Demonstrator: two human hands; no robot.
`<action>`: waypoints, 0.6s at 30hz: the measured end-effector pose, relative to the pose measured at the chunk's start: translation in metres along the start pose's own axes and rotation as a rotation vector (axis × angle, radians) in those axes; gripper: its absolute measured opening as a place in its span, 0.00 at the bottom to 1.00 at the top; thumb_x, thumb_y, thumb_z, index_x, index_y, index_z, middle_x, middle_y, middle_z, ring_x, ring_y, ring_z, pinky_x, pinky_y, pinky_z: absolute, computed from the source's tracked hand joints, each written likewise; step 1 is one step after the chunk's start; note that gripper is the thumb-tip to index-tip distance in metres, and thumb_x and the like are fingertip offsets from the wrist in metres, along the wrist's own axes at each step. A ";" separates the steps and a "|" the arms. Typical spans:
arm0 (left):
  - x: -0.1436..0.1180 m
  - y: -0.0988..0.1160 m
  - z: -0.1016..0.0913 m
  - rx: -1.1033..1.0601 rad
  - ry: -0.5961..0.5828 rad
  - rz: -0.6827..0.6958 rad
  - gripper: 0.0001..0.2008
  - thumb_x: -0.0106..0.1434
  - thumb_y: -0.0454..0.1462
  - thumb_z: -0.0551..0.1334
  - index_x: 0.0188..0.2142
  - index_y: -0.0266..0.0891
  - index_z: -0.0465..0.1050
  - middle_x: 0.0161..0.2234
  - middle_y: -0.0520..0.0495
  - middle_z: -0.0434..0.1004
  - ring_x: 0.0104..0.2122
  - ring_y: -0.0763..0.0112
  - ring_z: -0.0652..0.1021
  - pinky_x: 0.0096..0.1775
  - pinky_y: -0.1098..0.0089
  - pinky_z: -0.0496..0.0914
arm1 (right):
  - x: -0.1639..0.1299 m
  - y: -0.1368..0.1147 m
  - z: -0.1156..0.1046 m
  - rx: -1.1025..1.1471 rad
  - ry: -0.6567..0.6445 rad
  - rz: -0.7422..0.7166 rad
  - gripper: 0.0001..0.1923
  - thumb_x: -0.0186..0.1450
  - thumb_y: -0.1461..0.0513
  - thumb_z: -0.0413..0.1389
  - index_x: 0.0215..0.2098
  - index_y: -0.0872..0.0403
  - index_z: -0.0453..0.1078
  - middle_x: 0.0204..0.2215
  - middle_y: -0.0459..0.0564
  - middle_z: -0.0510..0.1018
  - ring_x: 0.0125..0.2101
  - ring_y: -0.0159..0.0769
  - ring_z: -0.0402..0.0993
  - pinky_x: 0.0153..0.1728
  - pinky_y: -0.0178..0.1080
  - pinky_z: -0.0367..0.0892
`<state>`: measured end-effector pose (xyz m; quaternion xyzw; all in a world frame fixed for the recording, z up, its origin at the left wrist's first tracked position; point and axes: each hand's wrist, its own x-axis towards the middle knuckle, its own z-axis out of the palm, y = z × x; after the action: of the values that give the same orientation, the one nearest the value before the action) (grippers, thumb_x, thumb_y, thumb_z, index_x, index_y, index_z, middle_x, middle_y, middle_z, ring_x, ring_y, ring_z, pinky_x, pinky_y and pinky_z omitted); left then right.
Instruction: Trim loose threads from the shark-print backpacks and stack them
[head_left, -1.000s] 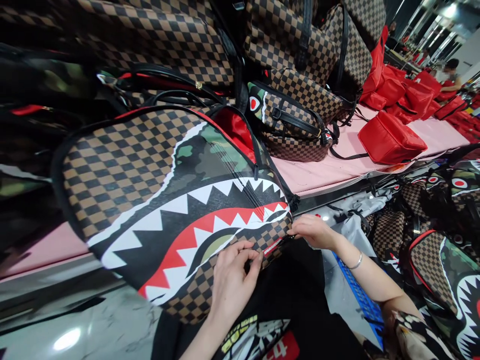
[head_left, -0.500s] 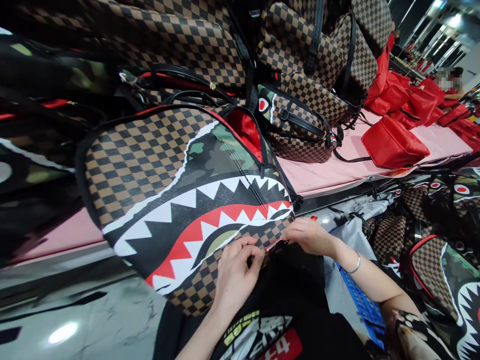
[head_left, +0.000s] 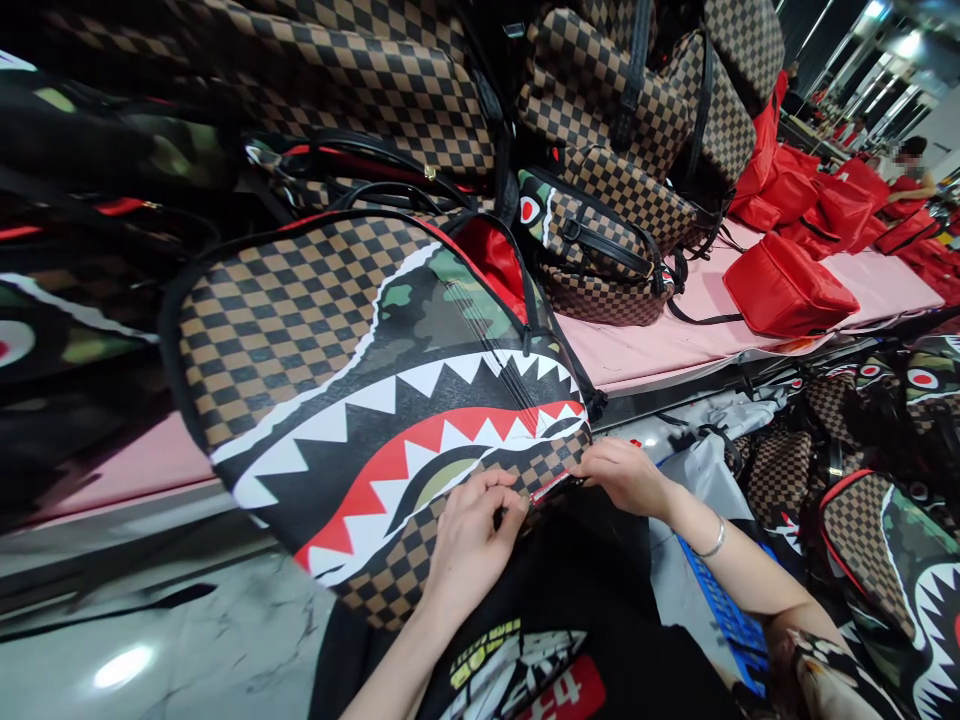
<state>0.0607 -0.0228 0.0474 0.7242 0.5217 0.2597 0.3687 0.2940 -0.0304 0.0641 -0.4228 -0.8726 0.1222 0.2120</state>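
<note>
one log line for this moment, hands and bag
left hand: pinching lower edge of shark-mouth backpack | right hand: gripping same edge at corner | backpack: tilted on pink table

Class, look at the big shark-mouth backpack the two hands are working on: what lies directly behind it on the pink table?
Behind the shark-mouth backpack a red lining shows, then stacked checkered bags on the pink table. What the backpack's body covers cannot be seen.

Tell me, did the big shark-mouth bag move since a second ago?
Cannot tell. The shark-mouth bag sits further right in the picture, but so does the red pouch; the camera probably turned.
</note>
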 end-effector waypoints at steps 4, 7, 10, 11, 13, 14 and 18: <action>0.001 -0.001 -0.001 -0.029 -0.010 -0.017 0.09 0.56 0.40 0.56 0.22 0.42 0.70 0.41 0.46 0.71 0.45 0.57 0.69 0.47 0.54 0.61 | 0.001 -0.006 -0.003 0.003 -0.021 0.011 0.08 0.66 0.66 0.48 0.39 0.55 0.68 0.34 0.50 0.74 0.35 0.34 0.66 0.36 0.36 0.62; 0.001 0.001 -0.003 -0.042 -0.015 -0.025 0.10 0.56 0.40 0.56 0.22 0.43 0.71 0.40 0.46 0.71 0.45 0.57 0.69 0.47 0.55 0.62 | 0.006 -0.012 -0.003 -0.021 -0.058 0.011 0.08 0.66 0.65 0.48 0.40 0.54 0.68 0.35 0.50 0.73 0.35 0.34 0.65 0.37 0.36 0.62; 0.001 0.003 -0.004 -0.049 -0.029 -0.036 0.10 0.56 0.41 0.56 0.22 0.43 0.71 0.41 0.46 0.71 0.44 0.57 0.69 0.47 0.54 0.61 | 0.009 -0.016 -0.002 -0.054 -0.084 0.009 0.09 0.66 0.65 0.48 0.41 0.53 0.68 0.35 0.49 0.73 0.34 0.34 0.64 0.36 0.36 0.61; 0.001 0.004 -0.004 -0.052 -0.034 -0.044 0.10 0.56 0.41 0.56 0.22 0.43 0.71 0.41 0.46 0.71 0.44 0.57 0.69 0.47 0.54 0.61 | 0.010 -0.017 -0.002 -0.058 -0.083 0.005 0.09 0.66 0.66 0.48 0.41 0.53 0.68 0.35 0.49 0.74 0.34 0.34 0.64 0.36 0.36 0.61; 0.001 0.004 -0.004 -0.058 -0.037 -0.060 0.10 0.56 0.41 0.56 0.22 0.43 0.71 0.41 0.46 0.71 0.45 0.57 0.69 0.48 0.54 0.60 | 0.010 -0.018 -0.002 -0.050 -0.066 0.000 0.09 0.66 0.66 0.47 0.40 0.54 0.68 0.35 0.49 0.74 0.34 0.34 0.64 0.36 0.36 0.61; 0.001 0.004 -0.004 -0.061 -0.036 -0.065 0.10 0.56 0.41 0.56 0.22 0.43 0.71 0.41 0.46 0.71 0.45 0.57 0.69 0.48 0.53 0.60 | 0.009 -0.019 -0.002 -0.039 -0.054 0.003 0.09 0.66 0.66 0.47 0.40 0.54 0.68 0.35 0.49 0.74 0.34 0.34 0.64 0.36 0.36 0.61; 0.001 0.002 -0.004 -0.066 -0.029 -0.052 0.10 0.56 0.40 0.56 0.22 0.43 0.71 0.41 0.46 0.71 0.45 0.57 0.69 0.48 0.54 0.61 | -0.001 -0.033 0.001 0.038 0.024 0.138 0.10 0.66 0.68 0.47 0.40 0.54 0.68 0.34 0.50 0.74 0.35 0.35 0.66 0.36 0.37 0.61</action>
<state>0.0591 -0.0209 0.0512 0.7015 0.5261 0.2565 0.4067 0.2715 -0.0513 0.0760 -0.4793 -0.8363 0.1478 0.2215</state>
